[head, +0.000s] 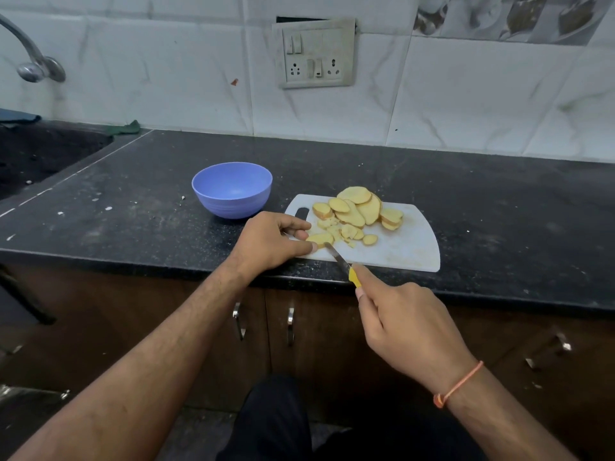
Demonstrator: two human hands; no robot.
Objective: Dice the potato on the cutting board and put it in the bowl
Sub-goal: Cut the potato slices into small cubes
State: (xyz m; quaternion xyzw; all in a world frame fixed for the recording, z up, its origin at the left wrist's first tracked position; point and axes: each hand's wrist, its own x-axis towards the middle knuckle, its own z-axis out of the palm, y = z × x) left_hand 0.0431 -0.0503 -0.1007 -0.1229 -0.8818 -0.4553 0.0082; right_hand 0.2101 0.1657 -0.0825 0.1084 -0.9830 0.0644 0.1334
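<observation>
A white cutting board (406, 247) lies at the counter's front edge. Several round potato slices (357, 207) are piled at its back, with small diced pieces (342, 231) in front of them. My left hand (273, 242) pinches one slice (320, 238) at the board's left end with thumb and fingers. My right hand (404, 331) grips a yellow-handled knife (339, 261); its blade tip rests against that slice. An empty blue bowl (232, 189) stands on the counter to the left of the board.
The dark stone counter (149, 207) runs to a sink (36, 154) at the far left, with a tap (30, 58) above it. A switch and socket panel (314, 53) is on the tiled wall. Cabinet doors with metal handles (290, 326) sit below.
</observation>
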